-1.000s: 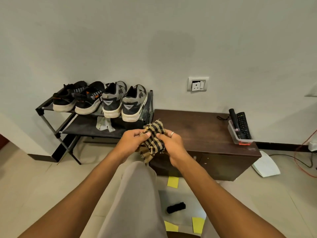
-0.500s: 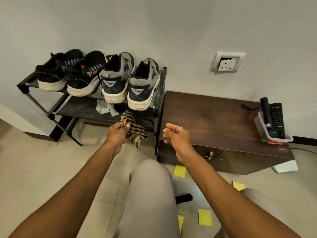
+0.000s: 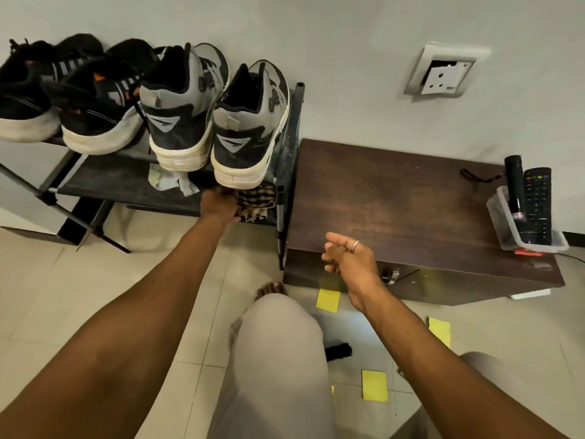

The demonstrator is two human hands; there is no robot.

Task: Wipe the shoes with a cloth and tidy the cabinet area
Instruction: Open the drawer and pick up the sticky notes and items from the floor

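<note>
Head view: a person faces a black shoe rack (image 3: 286, 137) and a low dark-wood cabinet (image 3: 395, 201), which stand just beside each other against the wall.

Left hand (image 3: 220, 207) reaches to the right end of the rack's lower shelf (image 3: 110, 188). It is against a checked cloth (image 3: 256, 201) that lies bunched at the shelf's front right corner. Fingertips are hidden under the heel of the shoe above; whether they grip the cloth cannot be told.

Right hand (image 3: 348, 258) hovers over the front edge of the cabinet top, near its left corner. Fingers loosely spread, holding nothing; ring (image 3: 355, 246) on one finger.

Upper shelf: pair of grey-and-black sneakers (image 3: 186, 115) at the right end, heels outward. Pair of black sneakers (image 3: 85, 99) to their left.

Lower shelf, about midway along: crumpled pale rag (image 3: 167, 182).

Cabinet top, right edge: clear tray (image 3: 506, 229) holding a remote (image 3: 538, 204) and a torch (image 3: 514, 188).

Tiled floor: yellow paper notes (image 3: 375, 385).
</note>
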